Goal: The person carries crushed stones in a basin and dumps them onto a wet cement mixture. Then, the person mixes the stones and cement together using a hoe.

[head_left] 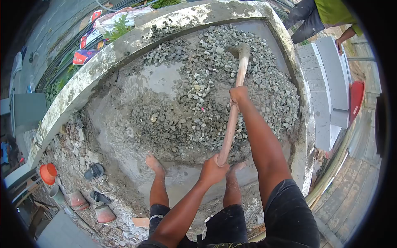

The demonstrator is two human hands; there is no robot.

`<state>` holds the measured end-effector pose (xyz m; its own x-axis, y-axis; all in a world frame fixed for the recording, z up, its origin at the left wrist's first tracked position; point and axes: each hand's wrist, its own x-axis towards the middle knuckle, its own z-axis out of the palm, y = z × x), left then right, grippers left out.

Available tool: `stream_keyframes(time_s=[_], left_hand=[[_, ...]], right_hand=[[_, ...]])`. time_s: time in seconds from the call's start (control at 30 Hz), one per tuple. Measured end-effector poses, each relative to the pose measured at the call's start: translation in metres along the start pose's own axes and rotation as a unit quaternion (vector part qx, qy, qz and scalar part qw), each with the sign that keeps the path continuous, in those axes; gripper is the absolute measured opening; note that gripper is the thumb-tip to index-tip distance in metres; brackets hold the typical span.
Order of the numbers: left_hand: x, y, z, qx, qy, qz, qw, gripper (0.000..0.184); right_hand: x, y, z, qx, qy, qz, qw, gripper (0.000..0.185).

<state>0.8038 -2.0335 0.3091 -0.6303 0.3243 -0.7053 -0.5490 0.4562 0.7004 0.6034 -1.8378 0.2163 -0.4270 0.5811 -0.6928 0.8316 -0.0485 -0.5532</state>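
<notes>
A long wooden handle [231,128] runs up from my body to a tool head [243,50] resting among the grey gravel [264,68]. My left hand [213,170] is wrapped round its lower end. Higher up the handle, my right hand [239,95] grips it with closed fingers. The tool's blade is mostly hidden in the stones. Wet grey cement mix [161,78] lies beside and below the gravel heap. My bare feet stand in the wet mix near the heap's lower edge.
A low concrete wall [89,72] curves around the mix. Buckets [78,200] and sandals [94,171] lie at the lower left. At the upper right, another person [337,12] has a hand on grey blocks [331,62]. A red container [356,97] is at the right.
</notes>
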Motion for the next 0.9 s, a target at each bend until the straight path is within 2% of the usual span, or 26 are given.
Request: stream_keyframes(time_s=[0.17, 0.23, 0.37, 0.43, 0.53, 0.6, 0.63, 0.67, 0.7, 0.77, 0.8, 0.83, 0.87, 0.9], left_hand=[[-0.053, 0.025, -0.023, 0.057, 0.004, -0.038, 0.998, 0.037], [-0.08, 0.028, -0.02, 0.067, 0.002, -0.064, 0.996, 0.036], [-0.164, 0.006, -0.022, 0.106, -0.027, -0.098, 0.989, 0.035], [-0.208, -0.01, -0.015, 0.085, -0.035, -0.138, 0.986, 0.04], [-0.227, -0.019, -0.012, 0.057, -0.061, -0.117, 0.99, 0.041], [-0.191, -0.015, -0.013, 0.066, -0.057, -0.076, 0.993, 0.041], [-0.155, -0.002, -0.02, 0.068, -0.055, -0.026, 0.996, 0.041], [-0.116, 0.009, -0.026, 0.056, -0.041, 0.037, 0.997, 0.037], [-0.08, 0.021, -0.033, 0.031, -0.023, 0.054, 0.998, 0.035], [-0.03, 0.02, -0.038, 0.0, 0.001, 0.044, 0.999, 0.034], [-0.033, 0.013, -0.034, -0.003, -0.002, 0.04, 0.999, 0.034], [-0.043, 0.008, -0.03, 0.014, 0.018, -0.018, 1.0, 0.033], [-0.051, 0.005, -0.028, 0.033, 0.039, -0.072, 0.996, 0.032], [-0.063, 0.005, -0.025, 0.03, 0.035, -0.07, 0.997, 0.032]], right_hand=[[-0.033, 0.02, -0.001, 0.022, -0.051, 0.057, 0.997, 0.021], [-0.057, 0.031, -0.016, 0.078, -0.105, 0.063, 0.989, 0.008], [-0.165, 0.043, -0.032, 0.084, -0.097, 0.077, 0.989, 0.008], [-0.218, 0.043, -0.044, 0.085, -0.119, 0.064, 0.987, 0.014], [-0.249, 0.033, -0.056, 0.087, -0.124, 0.01, 0.988, 0.021], [-0.236, -0.013, -0.062, 0.115, -0.099, -0.035, 0.988, 0.021], [-0.221, -0.041, -0.063, 0.114, -0.077, -0.055, 0.989, 0.017], [-0.191, -0.057, -0.06, 0.144, -0.089, -0.085, 0.982, 0.021], [-0.165, -0.075, -0.052, 0.107, -0.058, -0.126, 0.985, 0.011], [-0.11, -0.082, -0.02, 0.056, -0.018, -0.138, 0.989, 0.012], [-0.083, -0.062, 0.003, 0.029, -0.043, -0.087, 0.995, 0.014], [-0.062, -0.031, 0.024, 0.004, -0.066, -0.032, 0.997, 0.016], [-0.057, -0.001, 0.031, 0.03, -0.096, 0.01, 0.995, 0.016], [-0.062, 0.02, 0.028, 0.055, -0.124, 0.049, 0.99, 0.017]])
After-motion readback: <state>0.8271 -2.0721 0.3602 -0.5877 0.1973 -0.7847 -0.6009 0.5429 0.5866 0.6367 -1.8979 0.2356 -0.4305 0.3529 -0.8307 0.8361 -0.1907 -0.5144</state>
